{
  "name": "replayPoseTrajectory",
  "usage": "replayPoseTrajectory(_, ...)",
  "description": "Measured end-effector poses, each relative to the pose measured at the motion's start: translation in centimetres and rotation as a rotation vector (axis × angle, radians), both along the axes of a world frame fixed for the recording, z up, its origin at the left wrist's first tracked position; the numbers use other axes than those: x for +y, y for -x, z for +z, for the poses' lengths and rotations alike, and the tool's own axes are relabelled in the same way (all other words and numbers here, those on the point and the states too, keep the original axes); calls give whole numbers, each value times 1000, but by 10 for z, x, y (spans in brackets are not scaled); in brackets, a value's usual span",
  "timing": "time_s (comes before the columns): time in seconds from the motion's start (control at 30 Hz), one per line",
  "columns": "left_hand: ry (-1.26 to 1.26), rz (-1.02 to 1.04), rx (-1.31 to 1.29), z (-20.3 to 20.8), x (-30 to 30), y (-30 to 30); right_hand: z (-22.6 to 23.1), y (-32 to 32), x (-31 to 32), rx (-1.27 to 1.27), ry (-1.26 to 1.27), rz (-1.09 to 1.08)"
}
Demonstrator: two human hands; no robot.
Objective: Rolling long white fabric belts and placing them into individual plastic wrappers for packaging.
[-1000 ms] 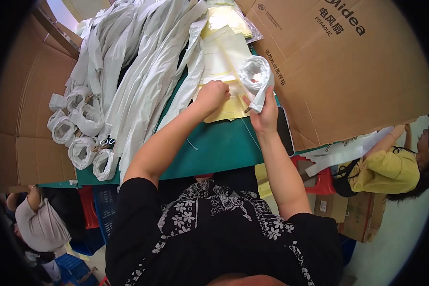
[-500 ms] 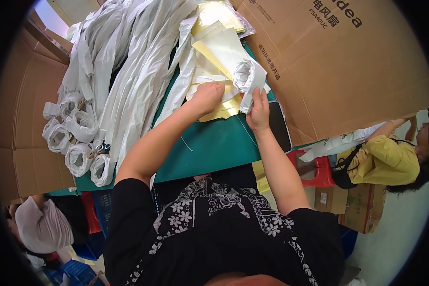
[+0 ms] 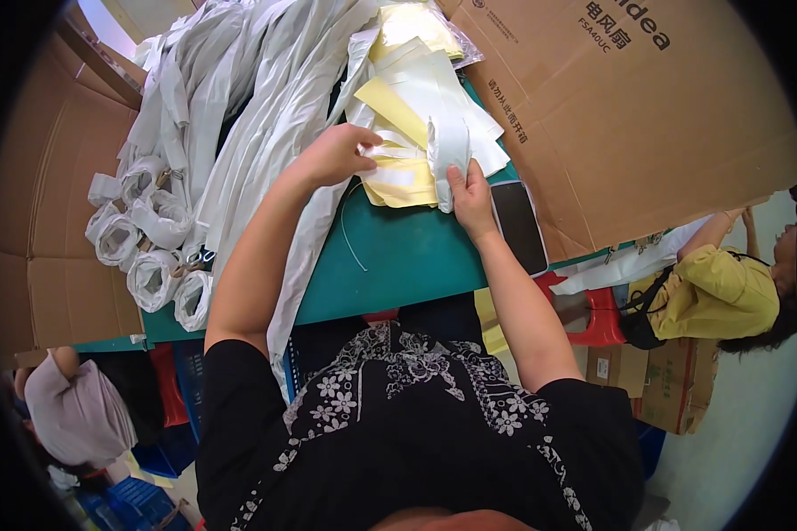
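Observation:
My right hand point(image 3: 473, 200) grips a rolled white strip point(image 3: 449, 146) by its near end, with the thumb lying along its side. The roll stands over yellow and white paper sheets point(image 3: 483, 133). At the left edge of these sheets is my left hand point(image 3: 338, 154), its thumb and fingers apart. Close to its fingertips lie narrow white slips point(image 3: 398, 175) on a yellow sheet point(image 3: 413, 196). A thin white cord point(image 3: 349, 241) curves down over the green tabletop point(image 3: 398, 265) below that hand.
Long white strips point(image 3: 266, 133) drape across the table's left side, with several white rolls point(image 3: 153, 280) and metal hooks at their ends. Right of my hand lies a dark phone point(image 3: 519, 227). Large cardboard point(image 3: 629, 115) walls the right side. A person in yellow point(image 3: 726, 292) is at the right.
My left hand has moved left and slightly up, its closed fingers now apart. The roll in my right hand has turned from end-on to side-on.

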State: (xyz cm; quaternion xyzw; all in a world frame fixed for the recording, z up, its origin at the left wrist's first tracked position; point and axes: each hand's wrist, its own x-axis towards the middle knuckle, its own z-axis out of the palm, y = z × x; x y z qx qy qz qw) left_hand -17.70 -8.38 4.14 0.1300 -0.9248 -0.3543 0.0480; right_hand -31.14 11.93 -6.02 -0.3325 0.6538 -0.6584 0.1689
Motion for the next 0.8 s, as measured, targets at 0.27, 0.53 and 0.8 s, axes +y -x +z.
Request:
replayPoseTrajectory(0.27, 7, -101, -144, 29, -26, -42, -4, -4, -9, 424, -141, -50)
replayPoseTrajectory(0.53, -754, 80, 559, 48, -21, -84, 20, -9, -9, 784, -255, -149)
replayPoseTrajectory(0.8, -595, 295, 460, 12, 91, -50, 100, -51, 2, 293, -172, 95)
